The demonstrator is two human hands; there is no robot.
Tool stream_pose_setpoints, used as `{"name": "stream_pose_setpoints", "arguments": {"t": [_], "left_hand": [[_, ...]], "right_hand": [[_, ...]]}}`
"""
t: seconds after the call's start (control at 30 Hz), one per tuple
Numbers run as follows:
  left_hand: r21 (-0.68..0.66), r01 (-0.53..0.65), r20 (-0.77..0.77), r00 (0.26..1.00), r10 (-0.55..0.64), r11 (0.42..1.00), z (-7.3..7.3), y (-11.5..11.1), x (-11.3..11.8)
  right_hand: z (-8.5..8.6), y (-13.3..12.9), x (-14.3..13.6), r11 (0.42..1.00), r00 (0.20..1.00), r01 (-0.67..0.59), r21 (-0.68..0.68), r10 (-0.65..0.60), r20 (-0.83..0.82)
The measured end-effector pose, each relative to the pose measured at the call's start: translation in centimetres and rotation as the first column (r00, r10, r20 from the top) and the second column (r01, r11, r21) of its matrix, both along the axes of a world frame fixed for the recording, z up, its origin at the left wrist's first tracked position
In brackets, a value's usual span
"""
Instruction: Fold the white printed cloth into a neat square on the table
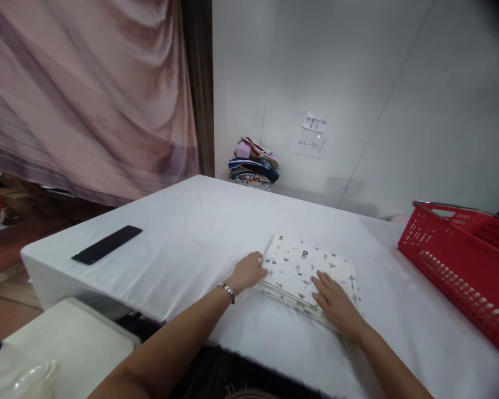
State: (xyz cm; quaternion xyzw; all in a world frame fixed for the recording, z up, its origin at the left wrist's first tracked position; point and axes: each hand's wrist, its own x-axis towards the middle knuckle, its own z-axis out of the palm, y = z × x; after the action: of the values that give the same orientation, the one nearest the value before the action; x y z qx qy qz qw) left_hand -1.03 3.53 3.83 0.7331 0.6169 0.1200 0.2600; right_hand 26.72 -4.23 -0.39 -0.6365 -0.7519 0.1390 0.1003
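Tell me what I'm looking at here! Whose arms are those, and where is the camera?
The camera sits on a person's head and looks forward and down, so you see that person's own two bare arms. There is no machine.

The left hand touches the left edge of a folded patterned cloth, white with tiny prints. The right hand lies flat on top of it. Neither hand grips anything; both just rest on the cloth.

The cloth lies on a table under a white cover. Also on it are a flat black phone-like thing at the left and a red plastic basket at the right. A stack of folded clothes sits at the far end by the wall, near some paper notes. A pink curtain hangs on the left.
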Motion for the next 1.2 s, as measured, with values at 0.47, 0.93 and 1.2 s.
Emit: {"name": "stream_pose_setpoints", "arguments": {"t": [0.47,0.93,1.2], "left_hand": [[0.191,0.364,-0.184,0.925,-0.331,0.911,-3.0,3.8,6.6],[0.201,0.354,-0.139,0.933,-0.331,0.913,-2.7,3.6,6.6],[0.180,0.125,0.109,0.983,-0.146,0.976,-1.9,5.2,5.7]], "right_hand": [[1.3,0.1,-0.3,0.999,0.999,-0.035,-0.035,0.033,-0.038],[0.4,7.8,3.1,0.976,0.949,0.204,0.078,-0.216,0.228],[-0.5,5.8,5.8,0.878,0.905,0.425,0.220,-0.404,-0.133]]}}
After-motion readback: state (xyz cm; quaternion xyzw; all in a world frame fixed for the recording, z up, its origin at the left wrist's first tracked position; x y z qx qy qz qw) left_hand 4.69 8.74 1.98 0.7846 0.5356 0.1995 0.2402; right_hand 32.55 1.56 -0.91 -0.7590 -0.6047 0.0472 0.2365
